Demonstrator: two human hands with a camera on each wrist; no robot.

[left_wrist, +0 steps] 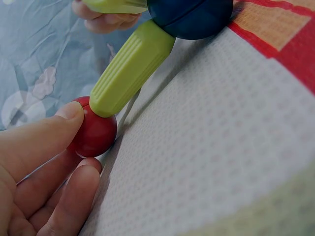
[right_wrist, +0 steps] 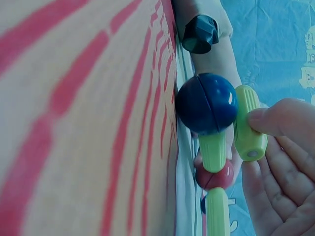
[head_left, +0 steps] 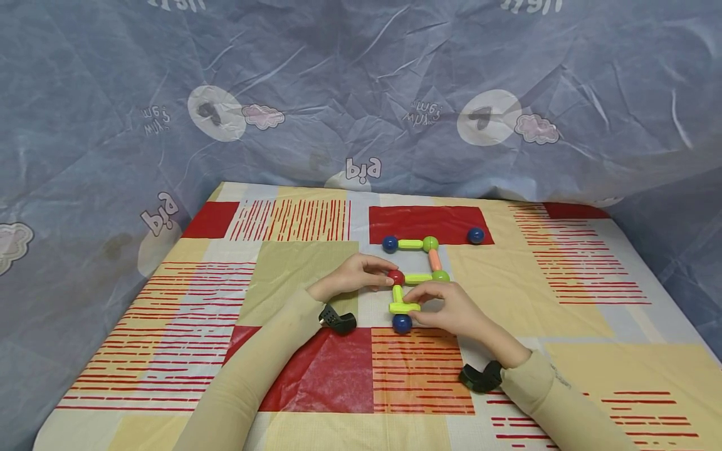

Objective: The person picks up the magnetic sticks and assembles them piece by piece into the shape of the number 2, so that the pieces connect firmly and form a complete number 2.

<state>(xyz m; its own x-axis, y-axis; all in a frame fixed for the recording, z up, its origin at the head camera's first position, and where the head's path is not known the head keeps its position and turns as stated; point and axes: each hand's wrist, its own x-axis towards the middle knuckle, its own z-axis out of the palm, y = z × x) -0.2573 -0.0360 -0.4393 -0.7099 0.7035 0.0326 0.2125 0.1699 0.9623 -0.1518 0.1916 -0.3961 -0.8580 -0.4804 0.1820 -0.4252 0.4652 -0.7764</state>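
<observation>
My left hand (head_left: 356, 274) pinches a red ball (head_left: 397, 277) of a magnetic building set between thumb and fingers. From that ball a yellow-green rod (left_wrist: 130, 69) runs toward me to a blue ball (head_left: 402, 323). Another yellow-green rod (head_left: 416, 279) links the red ball to a green ball (head_left: 441, 276) at the right. In my right hand (head_left: 454, 311), thumb and fingers hold a loose yellow-green magnetic rod (right_wrist: 248, 123) crosswise above the near rod, close to the blue ball. A small metal disc shows at its end in the right wrist view.
An orange-pink rod (head_left: 434, 260) leads back to a second green ball (head_left: 430, 243), joined by a yellow-green rod (head_left: 410, 244) to a blue ball (head_left: 390, 243). A separate blue ball (head_left: 476, 235) lies at the back right. The patterned tablecloth (head_left: 507, 282) meets a blue-grey curtain (head_left: 316, 125) behind.
</observation>
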